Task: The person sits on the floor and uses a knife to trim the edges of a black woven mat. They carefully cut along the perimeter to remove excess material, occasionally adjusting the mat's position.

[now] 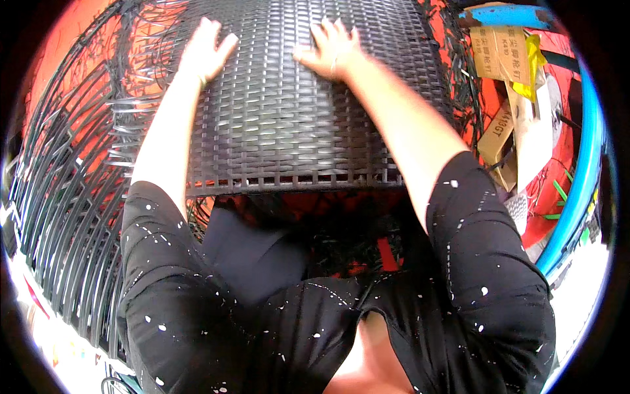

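Note:
A large dark woven rattan panel (pixel 282 118) fills the middle of the view, its near edge in front of my body. My left hand (pixel 205 51) lies flat on its upper left part, fingers spread. On its upper middle rests my right hand (pixel 331 49), also flat with fingers apart and a ring on one finger. Neither hand holds anything. Both forearms reach forward from black short sleeves flecked with white.
Loose dark rattan strips (pixel 62 197) fan out on the left over an orange-red floor (pixel 52 59). Cardboard pieces (pixel 508 72) and a yellow scrap lie at the upper right. A blue curved rim (pixel 581 190) runs down the right side.

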